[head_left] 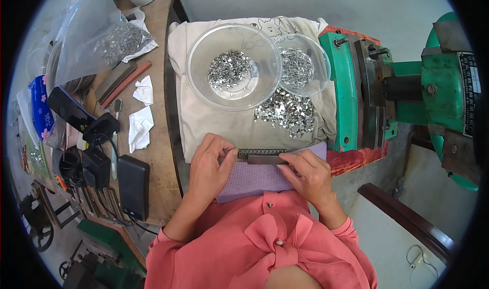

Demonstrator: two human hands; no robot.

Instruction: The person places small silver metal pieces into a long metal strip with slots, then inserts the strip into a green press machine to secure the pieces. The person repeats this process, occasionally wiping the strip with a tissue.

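Observation:
My left hand (210, 161) pinches the left end of a dark metal strip with a row of small slots (262, 152). Against its near edge lies a plain dark flat bar (265, 160), whose right end is between the thumb and fingers of my right hand (309, 173). Both pieces are held level over a purple cloth (249, 179) close to my body. Just beyond them, a loose heap of small shiny metal pieces (288, 114) lies on a beige cloth (196, 131). Whether the slots hold anything is too small to tell.
Behind the heap stand a large clear tub (198, 85) of metal bits and a smaller clear bowl (322, 80) of thin pins. A green machine (349, 93) borders the right. The wooden table (162, 172) at left carries a black power bank (134, 187), a phone (70, 107) and a plastic bag (84, 39).

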